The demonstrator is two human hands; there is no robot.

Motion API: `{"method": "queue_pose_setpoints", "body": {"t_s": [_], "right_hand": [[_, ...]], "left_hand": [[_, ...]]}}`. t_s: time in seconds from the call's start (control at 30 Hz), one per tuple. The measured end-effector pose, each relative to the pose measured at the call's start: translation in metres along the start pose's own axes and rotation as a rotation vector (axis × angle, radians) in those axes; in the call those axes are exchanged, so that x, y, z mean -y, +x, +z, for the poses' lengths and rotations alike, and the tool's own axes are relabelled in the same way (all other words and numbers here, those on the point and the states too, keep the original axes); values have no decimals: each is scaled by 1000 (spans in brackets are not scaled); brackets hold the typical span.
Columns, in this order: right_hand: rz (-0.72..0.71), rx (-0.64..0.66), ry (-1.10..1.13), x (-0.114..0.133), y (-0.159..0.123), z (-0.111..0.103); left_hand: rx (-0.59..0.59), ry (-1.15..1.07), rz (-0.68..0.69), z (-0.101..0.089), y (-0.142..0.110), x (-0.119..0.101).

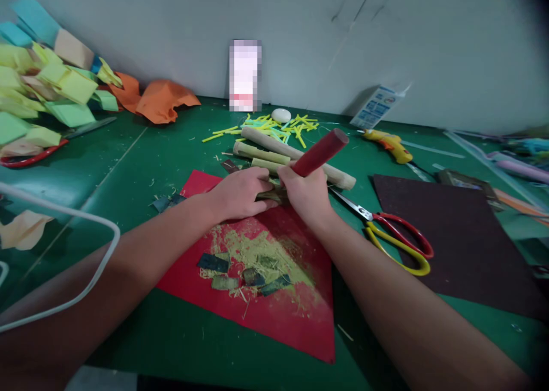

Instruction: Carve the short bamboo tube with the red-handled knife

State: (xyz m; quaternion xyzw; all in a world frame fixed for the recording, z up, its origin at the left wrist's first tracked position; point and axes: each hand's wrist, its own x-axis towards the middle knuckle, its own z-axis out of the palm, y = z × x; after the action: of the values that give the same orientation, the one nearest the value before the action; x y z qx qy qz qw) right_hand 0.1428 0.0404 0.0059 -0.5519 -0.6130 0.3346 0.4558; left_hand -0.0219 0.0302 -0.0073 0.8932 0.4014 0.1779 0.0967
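On the green table (pixel 141 334), from the left: a heap of folded paper pieces (pixel 68 85) in yellow, green, blue and peach, with a red loop handle (pixel 36 155) at its near edge; a crumpled peach scrap (pixel 26 230), partly crossed by a bent white rod (pixel 112 254); crumpled orange paper (pixel 158 100), placed near the wall. At centre, a red sheet (pixel 295 334) is laid, strewn with pale shavings (pixel 253 243) and small dark-green pieces (pixel 212 262). Above its far part the left hand (pixel 242 192) is seen partly curled, a greenish-brown piece (pixel 273 195) held between thumb and fingers. Behind are placed a bright pixelated panel (pixel 244 74), stood upright; short yellow strips (pixel 221 132), loosely scattered; a white rounded object (pixel 281 115); and pale sticks (pixel 268 142), lying roughly side by side. By the right hand (pixel 306 192) a red handle (pixel 319 154) is gripped, fingers closed, beside that piece — its lower end is hidden. Further right are found a blue-and-white carton (pixel 377 108), leaned against the wall; a yellow glue gun (pixel 391 145); scissors (pixel 401 248) with one red and one yellow handle — their handles partly overlapping a dark sheet (pixel 463 248).
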Motion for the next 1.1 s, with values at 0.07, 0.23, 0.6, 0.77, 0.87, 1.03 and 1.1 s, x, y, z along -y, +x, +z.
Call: {"method": "queue_pose_setpoints", "body": {"t_s": [0.07,0.23,0.6,0.77,0.87,1.03,1.1], "right_hand": [[7,3,-11,0,0,1],[12,-30,-35,2,-1,2],[0,-20,43,4,-5,-2],[17,3,-35,3,-3,-1],[41,-2,-45,6,-3,-1],[62,66,7,9,-5,-4],[32,19,58,7,-5,-4]], "left_hand": [[-2,-4,-2,0,0,0],[-12,-45,9,1,-1,2],[2,13,4,-1,-1,-2],[3,-13,-2,-1,-1,-1],[-5,-23,20,0,-1,0],[14,-35,17,0,0,0],[26,-7,5,-1,0,0]]}}
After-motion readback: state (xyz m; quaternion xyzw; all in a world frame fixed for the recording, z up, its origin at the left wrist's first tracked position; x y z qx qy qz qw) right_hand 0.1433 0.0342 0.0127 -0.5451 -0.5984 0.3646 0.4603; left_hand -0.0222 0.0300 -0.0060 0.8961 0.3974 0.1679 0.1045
